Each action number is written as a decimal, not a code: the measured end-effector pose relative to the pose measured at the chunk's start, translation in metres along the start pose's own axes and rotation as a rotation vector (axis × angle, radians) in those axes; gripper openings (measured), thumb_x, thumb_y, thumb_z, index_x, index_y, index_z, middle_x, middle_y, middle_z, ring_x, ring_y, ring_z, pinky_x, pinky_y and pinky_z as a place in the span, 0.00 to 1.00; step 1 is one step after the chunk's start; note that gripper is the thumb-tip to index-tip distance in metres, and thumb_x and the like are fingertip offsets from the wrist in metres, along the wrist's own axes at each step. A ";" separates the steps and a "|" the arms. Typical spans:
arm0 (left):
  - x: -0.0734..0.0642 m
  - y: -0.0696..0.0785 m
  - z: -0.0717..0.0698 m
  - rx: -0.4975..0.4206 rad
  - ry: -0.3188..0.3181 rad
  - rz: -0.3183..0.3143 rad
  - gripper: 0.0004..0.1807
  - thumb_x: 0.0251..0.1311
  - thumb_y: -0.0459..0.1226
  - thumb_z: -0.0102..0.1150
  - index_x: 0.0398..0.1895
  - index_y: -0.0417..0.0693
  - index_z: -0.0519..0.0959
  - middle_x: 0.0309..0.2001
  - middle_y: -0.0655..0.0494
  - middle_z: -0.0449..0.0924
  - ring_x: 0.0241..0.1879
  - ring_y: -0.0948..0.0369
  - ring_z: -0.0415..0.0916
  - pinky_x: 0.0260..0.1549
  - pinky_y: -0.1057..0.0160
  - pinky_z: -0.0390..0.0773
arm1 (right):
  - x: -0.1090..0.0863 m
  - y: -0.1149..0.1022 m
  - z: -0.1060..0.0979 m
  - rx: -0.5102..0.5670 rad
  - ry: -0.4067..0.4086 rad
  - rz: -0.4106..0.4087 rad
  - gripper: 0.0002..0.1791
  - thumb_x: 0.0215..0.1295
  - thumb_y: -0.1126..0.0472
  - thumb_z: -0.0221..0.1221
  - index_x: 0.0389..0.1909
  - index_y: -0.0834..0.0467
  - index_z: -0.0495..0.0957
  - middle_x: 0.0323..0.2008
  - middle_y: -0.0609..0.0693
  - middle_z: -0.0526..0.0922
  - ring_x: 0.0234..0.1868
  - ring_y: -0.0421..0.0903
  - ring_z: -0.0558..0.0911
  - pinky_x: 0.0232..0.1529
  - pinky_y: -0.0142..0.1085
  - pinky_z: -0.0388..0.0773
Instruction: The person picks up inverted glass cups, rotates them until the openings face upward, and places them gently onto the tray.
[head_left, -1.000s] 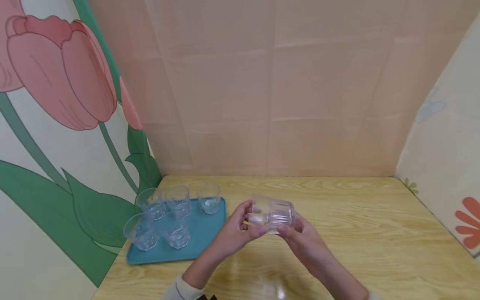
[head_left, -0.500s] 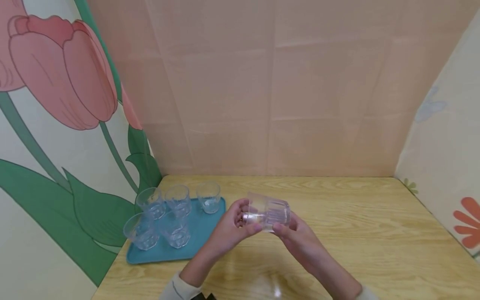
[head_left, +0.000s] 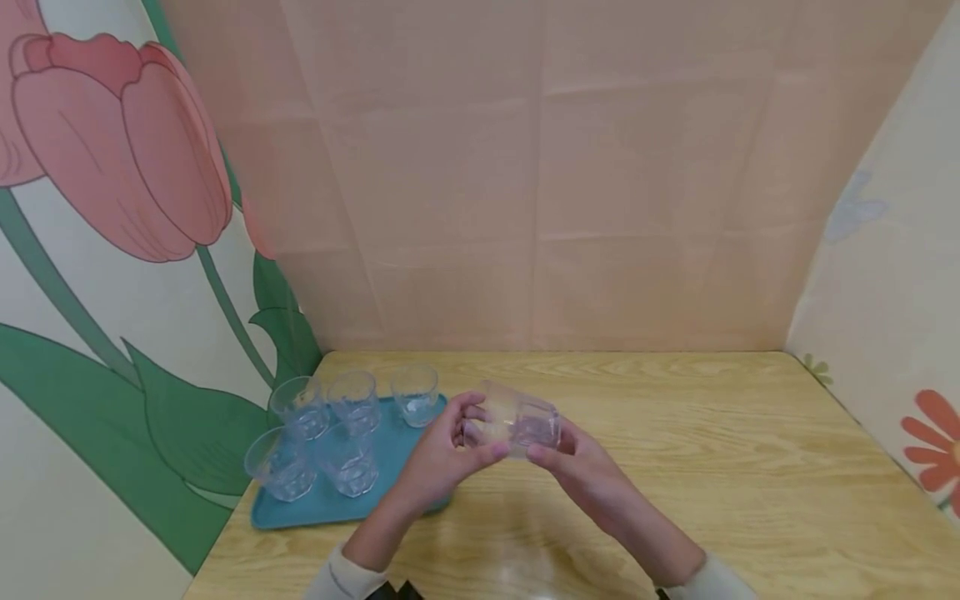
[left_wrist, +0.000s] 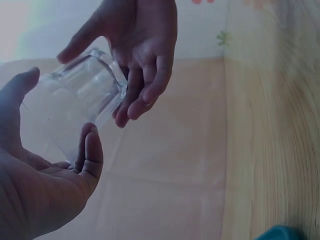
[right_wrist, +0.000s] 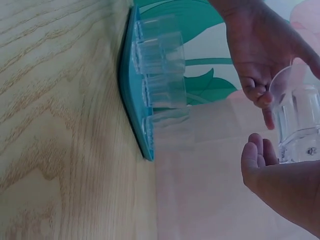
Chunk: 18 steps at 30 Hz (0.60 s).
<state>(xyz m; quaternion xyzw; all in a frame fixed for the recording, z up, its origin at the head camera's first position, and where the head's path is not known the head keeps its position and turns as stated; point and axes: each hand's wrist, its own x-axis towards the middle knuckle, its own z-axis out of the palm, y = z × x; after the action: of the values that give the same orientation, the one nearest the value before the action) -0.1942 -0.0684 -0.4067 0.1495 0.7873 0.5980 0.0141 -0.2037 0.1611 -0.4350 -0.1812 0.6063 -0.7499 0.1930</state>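
Observation:
A clear drinking glass (head_left: 519,423) lies on its side in the air over the table, its mouth to the left and its faceted base to the right. My left hand (head_left: 438,467) grips it near the rim, thumb in front and fingers behind. At the base end, my right hand (head_left: 592,479) holds it between thumb and fingers. In the left wrist view, the thick base of the glass (left_wrist: 92,82) points at the right hand (left_wrist: 145,45). Seen from the right wrist, the glass (right_wrist: 300,115) has the left hand (right_wrist: 260,45) beyond its rim.
On the table's left side, a teal tray (head_left: 393,454) carries several upright clear glasses (head_left: 352,467). Bare wood tabletop (head_left: 712,467) extends to the right. A pink cloth backdrop (head_left: 540,208) stands behind, with a flower-painted wall (head_left: 135,292) on the left.
Both hands have shifted a little to the left, carrying the tilted glass with them. The left hand now overlaps the tray's right edge. The glasses on the tray stay in place.

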 end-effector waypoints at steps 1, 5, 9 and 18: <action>0.000 0.000 -0.001 0.009 0.007 -0.002 0.43 0.55 0.50 0.75 0.71 0.47 0.66 0.56 0.53 0.76 0.47 0.58 0.74 0.43 0.63 0.78 | 0.001 0.001 0.000 -0.004 -0.003 0.005 0.39 0.72 0.59 0.60 0.77 0.63 0.53 0.73 0.59 0.66 0.75 0.55 0.62 0.77 0.55 0.45; -0.002 -0.002 -0.007 0.048 0.024 -0.021 0.44 0.55 0.51 0.75 0.72 0.46 0.66 0.56 0.53 0.76 0.46 0.58 0.75 0.40 0.62 0.79 | 0.006 0.003 0.000 -0.017 -0.021 0.027 0.40 0.72 0.58 0.60 0.77 0.65 0.52 0.74 0.61 0.64 0.76 0.58 0.59 0.77 0.58 0.43; -0.004 -0.004 -0.017 0.110 0.054 -0.040 0.43 0.55 0.52 0.74 0.71 0.49 0.67 0.56 0.53 0.77 0.44 0.58 0.75 0.39 0.61 0.78 | 0.013 0.007 0.000 -0.032 -0.018 0.048 0.39 0.75 0.56 0.58 0.78 0.64 0.51 0.75 0.62 0.62 0.75 0.57 0.61 0.76 0.54 0.51; -0.011 -0.016 -0.040 0.248 0.146 -0.128 0.44 0.51 0.56 0.76 0.70 0.56 0.69 0.54 0.53 0.77 0.41 0.57 0.75 0.34 0.58 0.78 | 0.037 0.020 0.005 -0.134 0.105 0.063 0.36 0.74 0.44 0.57 0.70 0.65 0.65 0.62 0.61 0.76 0.60 0.53 0.79 0.64 0.45 0.75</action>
<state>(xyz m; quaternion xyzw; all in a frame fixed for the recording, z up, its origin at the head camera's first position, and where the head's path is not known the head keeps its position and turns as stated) -0.1954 -0.1122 -0.4121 0.0558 0.8620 0.5033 -0.0240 -0.2316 0.1345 -0.4523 -0.1350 0.6696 -0.7098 0.1719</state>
